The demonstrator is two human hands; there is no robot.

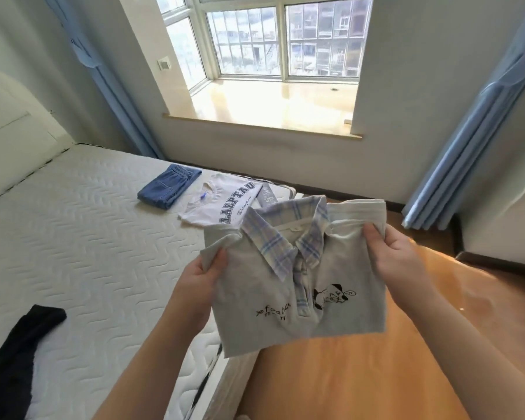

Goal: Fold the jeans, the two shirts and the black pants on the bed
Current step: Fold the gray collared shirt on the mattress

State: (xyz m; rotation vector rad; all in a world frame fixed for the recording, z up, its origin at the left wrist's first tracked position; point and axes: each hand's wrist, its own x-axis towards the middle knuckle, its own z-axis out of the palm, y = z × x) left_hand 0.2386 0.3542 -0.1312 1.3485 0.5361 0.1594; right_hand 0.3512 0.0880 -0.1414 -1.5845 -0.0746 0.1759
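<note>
Head view: I hold folded pale grey polo shirt with blue plaid collar (pixel 297 286) mid-frame, over bed edge. My left hand (pixel 205 275) pinches its left shoulder, right hand (pixel 388 253) grips right shoulder.

Risk: folds slip open on setting down, since only top corners held.

Folded blue denim jeans (pixel 169 189) and folded white T-shirt (pixel 222 203), reading "SLAEPTAU", upper centre on white quilted mattress (pixel 88 237). Black pants (pixel 15 356) unfolded, lower left.

jeans (pixel 169 189) left of lettered shirt (pixel 222 201), on bed (pixel 88 237)
</note>
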